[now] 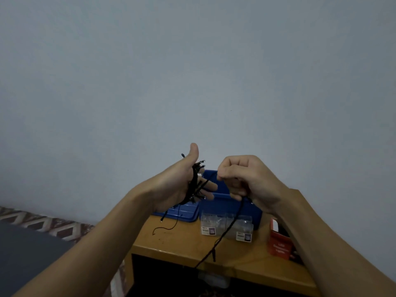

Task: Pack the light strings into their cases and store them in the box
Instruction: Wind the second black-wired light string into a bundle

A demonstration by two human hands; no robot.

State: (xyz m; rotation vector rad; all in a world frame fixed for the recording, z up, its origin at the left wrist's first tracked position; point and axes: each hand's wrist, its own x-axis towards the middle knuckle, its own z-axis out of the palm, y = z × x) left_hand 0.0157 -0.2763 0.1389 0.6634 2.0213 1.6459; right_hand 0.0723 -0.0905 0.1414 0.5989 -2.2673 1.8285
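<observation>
Winding onto: left hand (175, 186), fingers straight, light string (194, 181) looped round.
Feed: right hand (244, 179) pinched the light string just rightward; slack hung below.

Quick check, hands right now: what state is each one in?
Left hand: open, fingers straight, light string wound around it.
Right hand: closed, pinching the light string's loose strand.

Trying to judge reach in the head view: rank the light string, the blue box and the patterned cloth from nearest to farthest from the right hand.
1. light string: pinched in the right hand itself.
2. blue box: on the table, just behind and below the hand.
3. patterned cloth: far left, beyond the table's edge.
</observation>
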